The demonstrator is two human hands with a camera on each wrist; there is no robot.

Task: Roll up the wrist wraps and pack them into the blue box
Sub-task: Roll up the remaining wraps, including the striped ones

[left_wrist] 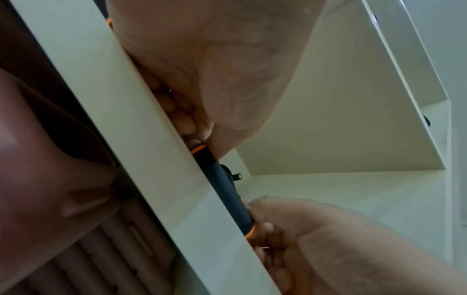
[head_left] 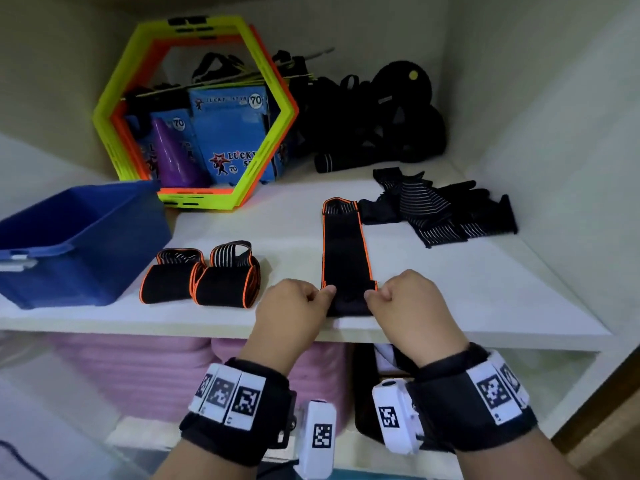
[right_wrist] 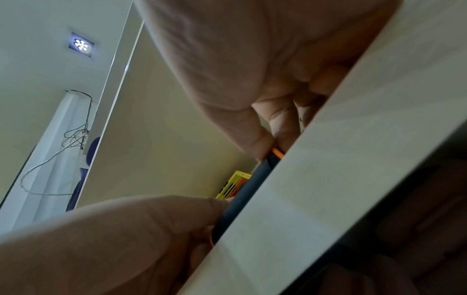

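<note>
A black wrist wrap with orange edging (head_left: pixel 344 251) lies stretched out on the white shelf (head_left: pixel 450 292), its near end turned into a small roll (left_wrist: pixel 227 191) at the front edge. My left hand (head_left: pixel 294 303) pinches the roll's left end and my right hand (head_left: pixel 408 299) pinches its right end (right_wrist: pixel 274 155). Two rolled wraps (head_left: pixel 173 277) (head_left: pixel 227 278) sit side by side left of my hands. The blue box (head_left: pixel 86 258) stands at the shelf's left end, and nothing shows inside the part I see.
A heap of black striped wraps (head_left: pixel 446 211) lies at the back right. Behind stand yellow and orange hexagon frames (head_left: pixel 277 133), blue packets (head_left: pixel 228 133), a purple cone (head_left: pixel 173 154) and black gear (head_left: pixel 381 123). Pink mats (head_left: pixel 138 368) fill the shelf below.
</note>
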